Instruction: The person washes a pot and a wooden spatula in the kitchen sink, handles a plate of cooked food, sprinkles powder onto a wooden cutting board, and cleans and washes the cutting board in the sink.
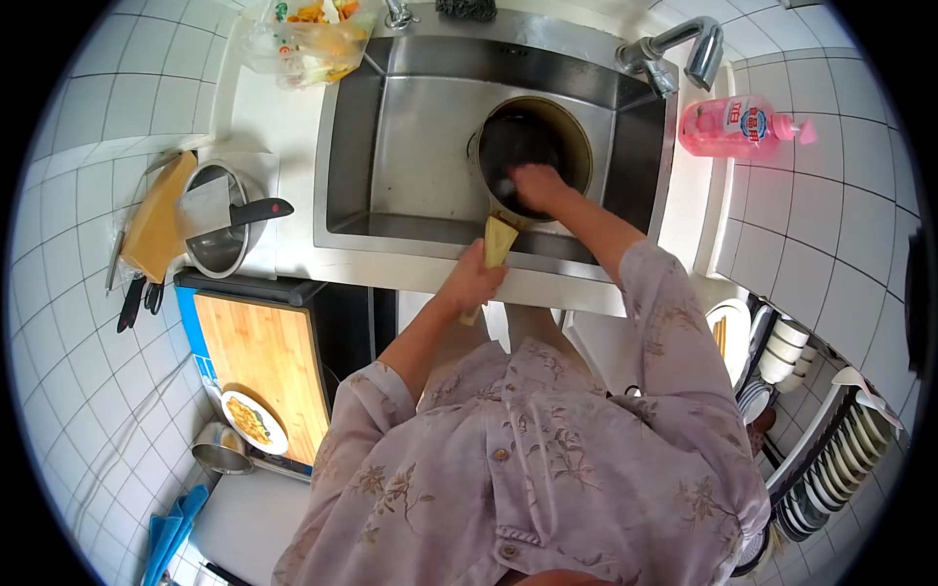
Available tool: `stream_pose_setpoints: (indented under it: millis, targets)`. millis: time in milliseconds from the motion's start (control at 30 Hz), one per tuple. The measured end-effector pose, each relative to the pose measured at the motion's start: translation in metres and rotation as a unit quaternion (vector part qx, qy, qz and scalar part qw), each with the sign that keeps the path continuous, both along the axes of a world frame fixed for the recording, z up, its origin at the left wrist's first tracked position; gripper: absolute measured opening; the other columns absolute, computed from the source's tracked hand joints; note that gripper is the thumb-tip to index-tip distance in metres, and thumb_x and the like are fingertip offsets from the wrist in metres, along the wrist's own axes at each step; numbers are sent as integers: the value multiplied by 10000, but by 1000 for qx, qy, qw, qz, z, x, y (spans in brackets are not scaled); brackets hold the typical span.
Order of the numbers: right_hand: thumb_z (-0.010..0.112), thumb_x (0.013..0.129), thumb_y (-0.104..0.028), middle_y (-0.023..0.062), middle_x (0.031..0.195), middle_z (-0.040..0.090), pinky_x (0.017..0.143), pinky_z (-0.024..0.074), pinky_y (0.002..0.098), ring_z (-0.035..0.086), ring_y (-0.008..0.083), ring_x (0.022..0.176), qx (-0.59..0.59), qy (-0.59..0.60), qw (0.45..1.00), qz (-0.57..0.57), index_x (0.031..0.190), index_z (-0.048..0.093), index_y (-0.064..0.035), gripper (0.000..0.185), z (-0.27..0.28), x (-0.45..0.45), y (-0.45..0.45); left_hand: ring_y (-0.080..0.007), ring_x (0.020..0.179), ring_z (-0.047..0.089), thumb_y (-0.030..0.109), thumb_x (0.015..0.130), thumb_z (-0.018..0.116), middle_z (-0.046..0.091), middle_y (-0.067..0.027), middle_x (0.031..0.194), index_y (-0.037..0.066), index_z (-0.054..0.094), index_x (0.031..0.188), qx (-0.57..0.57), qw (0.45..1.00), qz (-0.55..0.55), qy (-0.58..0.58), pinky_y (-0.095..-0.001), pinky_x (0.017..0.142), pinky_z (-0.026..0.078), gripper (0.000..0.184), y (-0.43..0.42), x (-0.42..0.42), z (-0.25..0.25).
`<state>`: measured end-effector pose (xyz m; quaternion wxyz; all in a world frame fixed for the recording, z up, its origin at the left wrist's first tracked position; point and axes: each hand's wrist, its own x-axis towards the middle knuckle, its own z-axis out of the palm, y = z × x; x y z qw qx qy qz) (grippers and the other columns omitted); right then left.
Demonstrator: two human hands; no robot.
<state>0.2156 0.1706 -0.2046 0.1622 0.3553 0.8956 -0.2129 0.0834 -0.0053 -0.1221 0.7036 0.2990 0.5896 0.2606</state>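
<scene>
A deep pot [578,132] with a dark inside sits tilted in the steel sink [420,146]. Its pale yellowish handle [499,239] sticks out over the sink's front edge, and my left hand [472,281] is wrapped round it. My right hand [536,188] reaches down inside the pot, its fingers bent toward the bottom. Something small and shiny shows by those fingertips, but what the hand holds, if anything, is hidden.
Right of the sink stands a pink soap bottle [728,127], below the faucet [674,54]. A bag of food scraps [308,49] lies at the back left. A cleaver [220,210] rests across a metal bowl [220,256]. Lower left is a cutting board [259,361].
</scene>
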Motion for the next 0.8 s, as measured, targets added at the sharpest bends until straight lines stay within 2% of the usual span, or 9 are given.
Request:
stream_pose_setpoints:
  millis: [67, 200, 367, 467, 567, 600, 667, 767, 800]
  targets:
    - [453, 741, -97, 148, 897, 594, 652, 496, 401, 593, 298, 816, 73, 56, 994, -59, 961, 558, -86, 244, -4, -6, 25, -87, 449, 427, 92, 781, 536, 441, -17, 630, 60, 353, 921, 3, 1000, 8, -7, -255, 375, 382, 232, -1, 0, -3]
    - [449, 763, -115, 134, 904, 587, 633, 499, 382, 599, 277, 813, 171, -28, 985, 20, 937, 569, -78, 215, 9, 22, 51, -86, 446, 422, 92, 778, 542, 438, -17, 629, 63, 355, 924, 8, 1000, 9, 1, -252, 373, 378, 239, -4, 2, 1]
    - [520, 699, -74, 187, 935, 612, 798, 463, 365, 603, 304, 853, -110, -164, 974, 107, 890, 646, -12, 237, 39, 5, -5, -80, 437, 412, 88, 783, 535, 428, -11, 617, 67, 349, 935, -14, 1000, 7, -25, -247, 360, 360, 241, 0, 0, -1]
    - [495, 678, -60, 203, 895, 607, 776, 457, 403, 589, 345, 832, -119, 15, 991, 56, 866, 642, -4, 245, 39, -43, 8, -78, 435, 411, 84, 786, 529, 424, -9, 608, 66, 344, 945, -9, 1000, -4, -26, -247, 358, 357, 244, -1, -2, -4]
    - [510, 686, -80, 178, 918, 597, 751, 468, 412, 571, 340, 879, 92, 239, 942, -215, 898, 617, -33, 242, 26, -28, 59, -78, 424, 404, 79, 788, 522, 420, -6, 600, 65, 354, 941, 26, 1000, 0, -1, -245, 357, 353, 227, -4, -2, -8]
    - [523, 689, -98, 159, 963, 590, 766, 468, 396, 566, 322, 904, 77, 98, 965, -229, 914, 611, -58, 244, 38, -15, 71, -78, 424, 404, 79, 788, 522, 420, -6, 600, 65, 354, 941, 27, 1000, 1, 1, -245, 357, 353, 227, -4, -3, -4]
    - [487, 671, -56, 195, 976, 577, 805, 450, 387, 542, 333, 933, 33, 12, 960, -279, 984, 603, -48, 335, 41, 14, 55, -101, 414, 415, 104, 746, 539, 452, -30, 594, 15, 391, 887, 6, 999, 33, -1, -253, 376, 367, 223, -5, -3, 9]
    - [513, 687, -82, 211, 981, 573, 793, 450, 386, 542, 342, 931, -11, 41, 973, -225, 1017, 594, -57, 341, 56, 56, 30, -87, 437, 420, 81, 751, 532, 439, -9, 578, 31, 396, 892, -25, 998, 7, -55, -238, 378, 347, 202, -6, -9, 20]
    - [522, 698, -74, 188, 962, 592, 780, 452, 358, 564, 308, 904, -4, 114, 948, -297, 1020, 591, -48, 331, 62, 66, 22, -87, 437, 420, 81, 751, 532, 439, -9, 578, 31, 396, 892, -22, 998, 8, -56, -238, 378, 347, 202, -5, -9, 21]
